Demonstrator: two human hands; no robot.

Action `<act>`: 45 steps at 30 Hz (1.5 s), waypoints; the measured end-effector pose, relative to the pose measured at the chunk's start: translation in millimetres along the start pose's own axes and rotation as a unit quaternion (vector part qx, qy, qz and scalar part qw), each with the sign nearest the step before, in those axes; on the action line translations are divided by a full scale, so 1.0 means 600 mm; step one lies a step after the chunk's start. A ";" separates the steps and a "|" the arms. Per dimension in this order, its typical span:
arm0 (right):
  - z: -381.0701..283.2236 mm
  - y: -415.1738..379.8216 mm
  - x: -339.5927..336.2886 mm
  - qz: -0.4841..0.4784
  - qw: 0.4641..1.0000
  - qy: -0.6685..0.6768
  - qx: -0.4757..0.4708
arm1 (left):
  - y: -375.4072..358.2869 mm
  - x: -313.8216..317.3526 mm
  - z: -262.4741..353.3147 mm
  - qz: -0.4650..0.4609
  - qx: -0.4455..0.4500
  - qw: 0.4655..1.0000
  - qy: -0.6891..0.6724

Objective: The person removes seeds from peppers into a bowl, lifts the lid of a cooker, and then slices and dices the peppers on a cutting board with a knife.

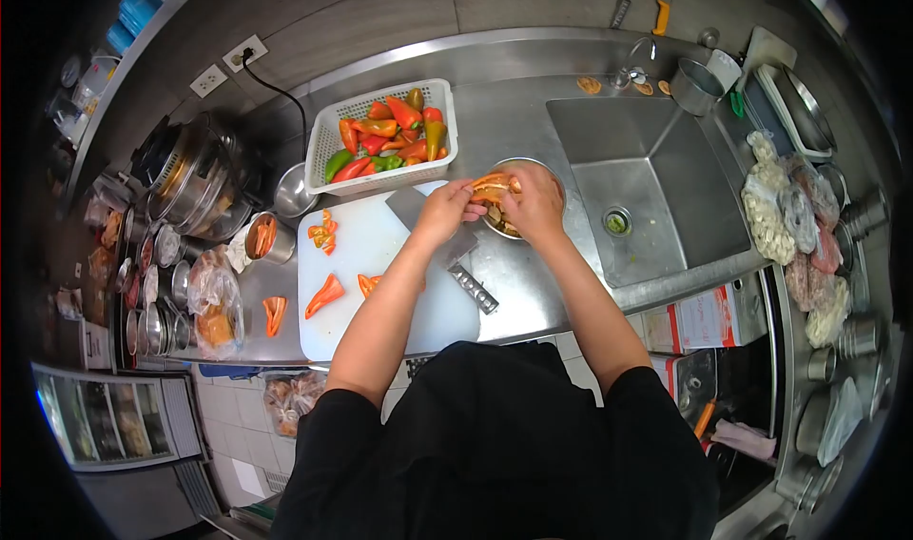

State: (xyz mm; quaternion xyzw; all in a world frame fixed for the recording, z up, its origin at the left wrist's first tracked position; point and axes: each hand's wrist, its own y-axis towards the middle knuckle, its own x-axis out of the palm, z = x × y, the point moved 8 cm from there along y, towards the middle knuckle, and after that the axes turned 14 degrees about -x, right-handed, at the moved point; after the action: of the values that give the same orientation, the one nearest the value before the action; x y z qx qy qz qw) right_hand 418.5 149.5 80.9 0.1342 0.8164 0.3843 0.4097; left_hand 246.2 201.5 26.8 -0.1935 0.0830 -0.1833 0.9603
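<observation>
Over a round metal bowl (559, 180), my left hand (444, 214) and my right hand (534, 200) both grip one orange pepper piece (492, 187). My left fingers pinch its left end, while my right fingers curl round its other side and partly hide it. Pale scraps lie inside the bowl. A cleaver (409, 207) rests across the white cutting board (333, 335), its blade partly behind my left hand and its dark handle (473, 288) pointing toward me. Cut pepper pieces (325, 294) lie on the board, along with a small pile of orange pepper trimmings (323, 233).
A white perforated basket (328, 145) of red, orange and green peppers stands behind the board. To the right is a steel sink (656, 178). At left are a metal container (276, 240) holding pepper pieces, a ladle (294, 193) and a bagged item (217, 302).
</observation>
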 end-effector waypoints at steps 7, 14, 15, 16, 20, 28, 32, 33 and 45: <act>-0.015 0.008 0.025 -0.051 0.994 0.094 0.019 | -0.003 0.013 -0.001 -0.079 -0.003 0.997 0.001; -0.001 -0.003 0.045 -0.054 0.989 0.131 0.046 | -0.007 0.010 -0.007 -0.071 -0.004 0.997 0.002; -0.005 -0.001 0.045 -0.055 0.989 0.131 0.047 | -0.008 0.010 -0.005 -0.071 -0.005 0.997 0.002; -0.011 0.002 0.044 -0.053 0.988 0.141 0.043 | -0.010 0.012 0.000 -0.069 0.005 0.997 0.028; -0.004 0.002 0.053 -0.099 0.978 0.170 0.065 | -0.016 0.016 0.008 -0.050 0.028 0.994 0.089; 0.008 -0.008 0.050 -0.087 0.978 0.184 0.056 | -0.022 0.020 0.017 -0.024 0.033 0.993 0.111; 0.020 -0.020 0.054 -0.086 0.976 0.176 0.093 | -0.022 0.013 0.017 0.016 0.058 0.992 0.115; 0.015 -0.018 0.052 -0.087 0.976 0.176 0.093 | -0.026 0.013 0.021 0.017 0.057 0.992 0.114; 0.069 -0.066 0.083 -0.053 0.829 0.413 0.373 | -0.044 0.017 0.035 0.077 0.097 0.985 0.117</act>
State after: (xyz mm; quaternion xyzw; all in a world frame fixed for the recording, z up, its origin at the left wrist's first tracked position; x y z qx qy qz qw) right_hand 423.2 171.0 8.1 0.0626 0.9965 0.0477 -0.0270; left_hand 251.8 182.5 55.7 -0.0698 0.1915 -0.1370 0.9694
